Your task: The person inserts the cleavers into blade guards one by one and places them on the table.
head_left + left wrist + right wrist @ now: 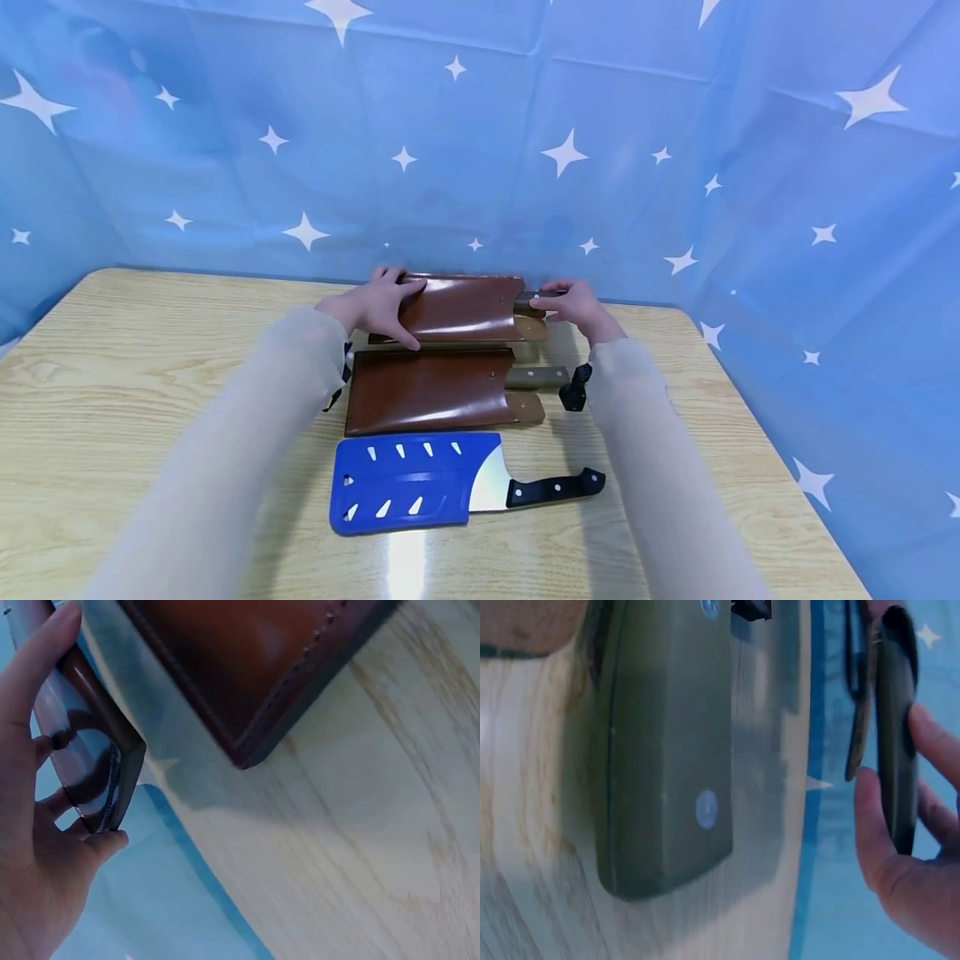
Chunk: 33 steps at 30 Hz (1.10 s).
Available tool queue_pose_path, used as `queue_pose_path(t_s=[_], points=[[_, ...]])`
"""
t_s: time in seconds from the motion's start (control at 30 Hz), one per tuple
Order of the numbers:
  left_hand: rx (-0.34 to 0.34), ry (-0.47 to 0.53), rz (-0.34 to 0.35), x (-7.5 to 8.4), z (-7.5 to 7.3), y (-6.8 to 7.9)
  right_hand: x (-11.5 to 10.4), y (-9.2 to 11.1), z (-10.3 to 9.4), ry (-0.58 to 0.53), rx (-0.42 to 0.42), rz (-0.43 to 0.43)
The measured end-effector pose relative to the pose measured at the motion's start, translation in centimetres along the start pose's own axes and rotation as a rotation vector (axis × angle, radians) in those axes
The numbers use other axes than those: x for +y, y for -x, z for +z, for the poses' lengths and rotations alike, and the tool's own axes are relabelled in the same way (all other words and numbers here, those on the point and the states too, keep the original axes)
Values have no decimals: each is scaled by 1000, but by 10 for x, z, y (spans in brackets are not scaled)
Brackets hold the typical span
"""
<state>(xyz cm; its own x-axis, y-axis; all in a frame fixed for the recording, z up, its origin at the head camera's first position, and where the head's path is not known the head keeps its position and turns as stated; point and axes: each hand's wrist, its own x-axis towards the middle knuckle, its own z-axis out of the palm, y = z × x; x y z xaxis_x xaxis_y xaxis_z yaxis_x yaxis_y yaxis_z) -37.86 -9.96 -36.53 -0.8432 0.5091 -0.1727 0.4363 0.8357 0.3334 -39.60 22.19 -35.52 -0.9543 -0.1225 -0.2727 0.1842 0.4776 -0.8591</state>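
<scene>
Farthest back lies a cleaver in a brown leather sheath (465,308), its olive handle (527,305) sticking out to the right. My left hand (378,305) grips the sheath's left end, thumb along the near edge and fingers over the far one. In the left wrist view this sheath (82,757) is tilted and raised off the table. With thumb and fingers, my right hand (576,310) pinches the olive handle (896,742). The blade is hidden inside the leather. Closer to me rests a second brown sheath (427,390) with a matching olive handle (534,377).
In front lies a cleaver with a blue slotted blade cover (412,492) and a black riveted handle (555,489), pointing right. Everything is on a light wooden table (172,400). A blue curtain with white stars (480,150) hangs behind the back and right table edges.
</scene>
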Motion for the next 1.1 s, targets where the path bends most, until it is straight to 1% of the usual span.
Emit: queue_pose_path(t_s=[0.13,0.27,0.37,0.5,0.6,0.7,0.73,0.83,0.93,0.97,1.03,1.1], points=[[-33,-19,-4,-2,5,2,3,0,3,-101,-18,39],[-46,-44,-9,-7,9,6,7,2,6,-153,-74,45],[-65,-42,-15,-9,12,8,9,3,8,-161,-109,49],[-92,-24,-19,-12,16,9,11,4,11,-151,-120,50],[-99,-16,-14,-15,19,9,12,4,13,-149,-133,54],[-103,-17,-9,-17,23,10,13,4,15,-101,-154,57],[-105,-23,-10,-18,25,11,13,4,15,-80,-148,71],[-95,-18,-44,-20,28,13,10,5,17,1,-106,112],[-49,32,-93,-19,30,18,7,8,18,69,-42,151],[-25,52,-107,-19,30,21,7,9,18,95,-29,145],[25,84,-127,-18,29,26,6,13,17,185,-11,115],[57,83,-137,-18,27,33,8,17,16,289,-4,54]])
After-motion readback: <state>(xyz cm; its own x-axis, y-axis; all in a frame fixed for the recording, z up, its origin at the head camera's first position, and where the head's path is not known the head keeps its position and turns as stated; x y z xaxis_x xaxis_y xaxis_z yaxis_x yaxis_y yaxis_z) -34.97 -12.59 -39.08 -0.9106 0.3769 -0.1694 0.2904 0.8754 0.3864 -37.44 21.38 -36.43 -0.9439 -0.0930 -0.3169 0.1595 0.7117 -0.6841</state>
